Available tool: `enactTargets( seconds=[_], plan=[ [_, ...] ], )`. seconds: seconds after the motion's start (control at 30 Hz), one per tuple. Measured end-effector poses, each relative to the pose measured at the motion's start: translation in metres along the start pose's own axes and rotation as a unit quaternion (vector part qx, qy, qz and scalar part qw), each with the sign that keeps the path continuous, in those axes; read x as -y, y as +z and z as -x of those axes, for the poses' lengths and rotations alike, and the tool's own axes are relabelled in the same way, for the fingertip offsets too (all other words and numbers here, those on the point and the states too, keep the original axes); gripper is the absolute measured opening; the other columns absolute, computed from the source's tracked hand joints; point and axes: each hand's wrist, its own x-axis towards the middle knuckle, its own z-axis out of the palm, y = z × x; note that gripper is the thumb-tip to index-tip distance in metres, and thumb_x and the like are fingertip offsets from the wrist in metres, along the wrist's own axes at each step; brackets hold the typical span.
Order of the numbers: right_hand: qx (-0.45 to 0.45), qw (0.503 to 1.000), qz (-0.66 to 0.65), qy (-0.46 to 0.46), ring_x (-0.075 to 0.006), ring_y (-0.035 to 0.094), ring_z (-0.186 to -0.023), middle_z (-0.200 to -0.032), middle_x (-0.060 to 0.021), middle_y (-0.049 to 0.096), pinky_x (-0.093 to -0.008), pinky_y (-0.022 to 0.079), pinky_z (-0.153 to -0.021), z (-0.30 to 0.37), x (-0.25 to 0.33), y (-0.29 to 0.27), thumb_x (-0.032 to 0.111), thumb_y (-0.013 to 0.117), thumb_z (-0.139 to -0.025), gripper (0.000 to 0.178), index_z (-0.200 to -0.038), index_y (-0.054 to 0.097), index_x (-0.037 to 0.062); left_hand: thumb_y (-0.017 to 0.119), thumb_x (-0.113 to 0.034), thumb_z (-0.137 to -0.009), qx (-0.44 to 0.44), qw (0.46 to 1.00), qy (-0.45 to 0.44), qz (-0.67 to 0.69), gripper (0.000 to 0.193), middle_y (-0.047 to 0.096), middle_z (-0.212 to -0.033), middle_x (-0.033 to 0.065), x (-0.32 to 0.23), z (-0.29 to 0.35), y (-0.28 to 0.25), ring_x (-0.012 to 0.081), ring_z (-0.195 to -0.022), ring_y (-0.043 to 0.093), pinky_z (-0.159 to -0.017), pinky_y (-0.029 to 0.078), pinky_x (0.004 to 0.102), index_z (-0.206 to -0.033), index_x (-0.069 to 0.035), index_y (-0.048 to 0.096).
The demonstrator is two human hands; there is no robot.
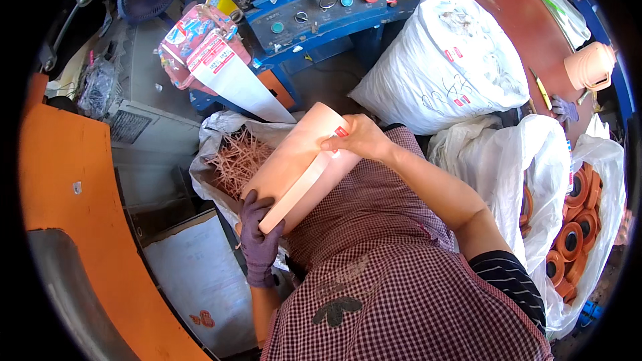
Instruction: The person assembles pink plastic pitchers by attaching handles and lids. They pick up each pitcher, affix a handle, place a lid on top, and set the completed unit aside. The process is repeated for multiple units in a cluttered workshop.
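Note:
A peach plastic flask shell (287,160), a smooth cylinder with a long strip-like handle along its side, lies tilted across my lap. My left hand (259,234), in a dark purple glove, is closed around its lower end near the handle's end. My bare right hand (364,139) grips the upper end, with the thumb across the shell beside the handle. A small red and white label (341,132) sits by my right fingers; whether it is fully stuck down I cannot tell. Behind the shell, a sack (204,154) holds thin pink plastic scraps (237,164).
A strip of labels (227,70) hangs from a pink box (184,43) at the blue control panel (321,10). A full white sack (441,60) stands beyond. At right are bags of orange-brown ring parts (572,241), a knife (540,88) and another peach flask (590,67). Orange machinery (73,160) borders the left.

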Motion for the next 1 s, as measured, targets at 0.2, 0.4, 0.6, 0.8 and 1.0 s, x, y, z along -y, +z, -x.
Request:
enactTargets(
  seconds=[0.2, 0.4, 0.6, 0.8, 1.0],
  plan=[
    [-0.113, 0.99, -0.077, 0.024, -0.0048, 0.052, -0.061, -0.068, -0.0004, 0.062, -0.0247, 0.045, -0.055, 0.021, 0.0, 0.017, 0.041, 0.057, -0.097, 0.048, -0.079, 0.068, -0.0018, 0.067, -0.025, -0.087, -0.348, 0.875, -0.235, 0.241, 0.067, 0.044, -0.138, 0.0175, 0.048, 0.062, 0.005, 0.0335, -0.129, 0.043, -0.111, 0.032, 0.044, -0.142, -0.002, 0.035],
    [0.012, 0.857, 0.171, -0.487, -0.019, 0.062, -0.067, -0.074, -0.0024, 0.062, -0.0346, 0.049, -0.058, 0.089, 0.022, 0.031, 0.039, 0.071, -0.084, 0.037, -0.091, 0.068, 0.0022, 0.035, -0.059, -0.098, -0.184, 0.66, -0.275, 0.674, 0.068, 0.041, -0.149, 0.0094, 0.083, 0.013, -0.021, 0.0261, -0.137, 0.036, -0.116, 0.024, 0.0442, -0.145, -0.01, 0.037],
    [0.078, 0.828, 0.461, -0.31, -0.0317, 0.065, -0.09, -0.1, -0.0151, 0.066, -0.0395, 0.054, -0.08, 0.101, 0.022, -0.039, 0.02, 0.073, -0.077, 0.028, -0.095, 0.066, 0.0, 0.044, -0.045, -0.099, -0.136, 0.837, 0.007, 0.529, 0.06, 0.056, -0.129, 0.0131, 0.012, -0.085, -0.106, 0.0251, -0.117, 0.056, -0.098, 0.047, 0.0413, -0.144, -0.005, 0.035],
    [-0.049, 0.691, 0.32, -0.646, -0.0265, 0.061, -0.112, -0.118, -0.0093, 0.066, -0.0432, 0.047, -0.093, 0.13, 0.153, 0.004, 0.017, 0.065, -0.082, 0.028, -0.109, 0.068, 0.0119, 0.055, -0.026, -0.091, 0.122, 0.969, 0.072, 0.202, 0.065, 0.059, -0.119, 0.0174, -0.087, -0.12, -0.118, 0.0253, -0.11, 0.06, -0.092, 0.052, 0.0399, -0.146, -0.004, 0.029],
    [-0.054, 0.738, 0.24, -0.628, -0.03, 0.062, -0.099, -0.103, -0.0132, 0.067, -0.0412, 0.047, -0.092, 0.124, 0.13, 0.052, 0.014, 0.062, -0.08, 0.032, -0.106, 0.063, -0.0047, 0.074, -0.035, -0.074, 0.357, 0.911, 0.149, 0.144, 0.095, 0.059, -0.119, 0.0191, -0.129, -0.119, -0.064, 0.0277, -0.11, 0.061, -0.094, 0.05, 0.0408, -0.147, -0.001, 0.022]
  ],
)
